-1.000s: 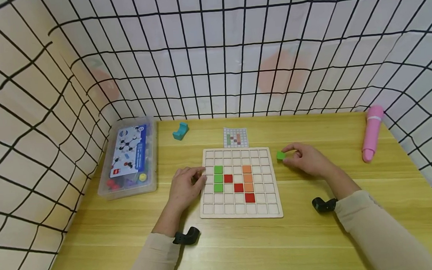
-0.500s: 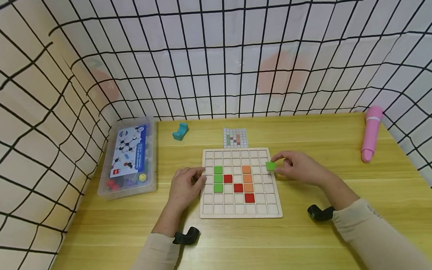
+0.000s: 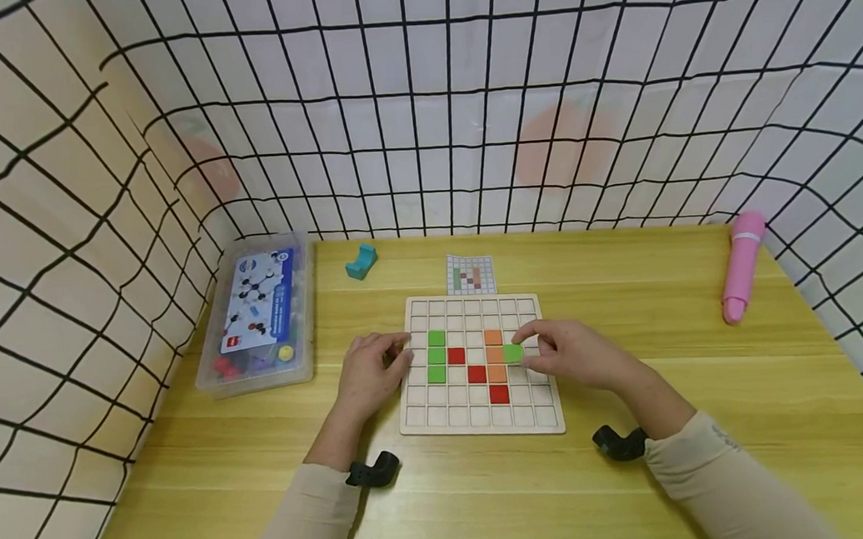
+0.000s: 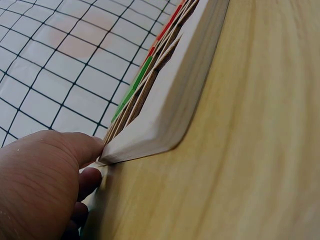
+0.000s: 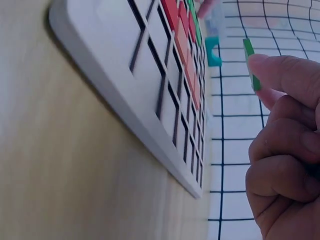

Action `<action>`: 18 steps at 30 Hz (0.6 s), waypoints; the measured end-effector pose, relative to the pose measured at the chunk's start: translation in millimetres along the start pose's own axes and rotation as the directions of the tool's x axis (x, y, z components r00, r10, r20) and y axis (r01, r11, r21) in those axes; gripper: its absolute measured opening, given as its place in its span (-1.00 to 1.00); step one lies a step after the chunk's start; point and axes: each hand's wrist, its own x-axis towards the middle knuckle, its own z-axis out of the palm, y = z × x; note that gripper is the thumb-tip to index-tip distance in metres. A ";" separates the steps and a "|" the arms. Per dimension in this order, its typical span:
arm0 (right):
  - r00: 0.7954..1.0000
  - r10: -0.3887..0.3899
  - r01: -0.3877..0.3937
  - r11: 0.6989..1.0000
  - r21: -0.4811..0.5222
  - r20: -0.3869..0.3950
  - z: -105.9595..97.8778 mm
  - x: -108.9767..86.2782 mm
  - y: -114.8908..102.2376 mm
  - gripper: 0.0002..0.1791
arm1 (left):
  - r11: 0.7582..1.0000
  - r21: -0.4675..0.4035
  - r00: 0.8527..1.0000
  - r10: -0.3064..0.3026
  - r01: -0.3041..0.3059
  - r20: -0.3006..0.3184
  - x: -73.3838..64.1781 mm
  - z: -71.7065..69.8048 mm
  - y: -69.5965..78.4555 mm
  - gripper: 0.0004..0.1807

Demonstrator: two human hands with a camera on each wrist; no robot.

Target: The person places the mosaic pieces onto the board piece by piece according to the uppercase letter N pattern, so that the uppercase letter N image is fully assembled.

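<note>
A wooden grid board (image 3: 453,418) lies flat, with green, red and orange square tiles in some of its cells. Between thumb and index finger, my right hand (image 3: 583,351) pinches a green tile (image 3: 513,354) over the board, right of the orange tiles (image 3: 494,355). The right wrist view shows this tile (image 5: 251,65) edge-on and raised above the board's surface, the other fingers curled. My left hand (image 3: 367,374) rests beside the board, thumb and index fingertips at its left edge. In the left wrist view a digit touches the board's corner (image 4: 130,147).
Behind the board lies a small printed pattern card (image 3: 470,274). A clear plastic box (image 3: 254,315) and a teal curved piece (image 3: 361,262) are at the left. A pink cylindrical object (image 3: 744,268) lies far right. Black mesh (image 3: 452,134) encloses the table's back and sides.
My right hand has carried the green tile leftward from beside the board to above it, near the orange tiles. The left hand has stayed at the board's left edge.
</note>
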 end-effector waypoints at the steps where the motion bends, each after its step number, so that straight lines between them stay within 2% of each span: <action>1: 1.000 -0.005 0.005 1.000 0.005 0.003 2.4 0.4 -0.7 -0.71 | 1.000 -0.002 1.000 0.000 0.000 0.000 0.0 0.0 0.0 -0.68; 7: 1.000 -0.018 0.017 0.999 0.037 0.017 15.6 0.9 -5.8 -0.74 | 1.000 -0.011 1.000 0.002 -0.002 0.004 0.2 0.3 -0.1 -0.68; 14: 1.000 -0.017 0.017 1.000 -0.007 0.017 33.1 0.7 -14.4 -0.77 | 1.000 -0.019 1.000 0.002 -0.002 0.001 -0.5 -0.1 0.1 -0.68; 18: 0.999 -0.024 0.024 1.000 0.007 0.039 44.1 1.9 -17.6 -0.79 | 1.000 -0.018 1.000 0.002 -0.002 0.002 -0.5 -0.4 0.4 -0.68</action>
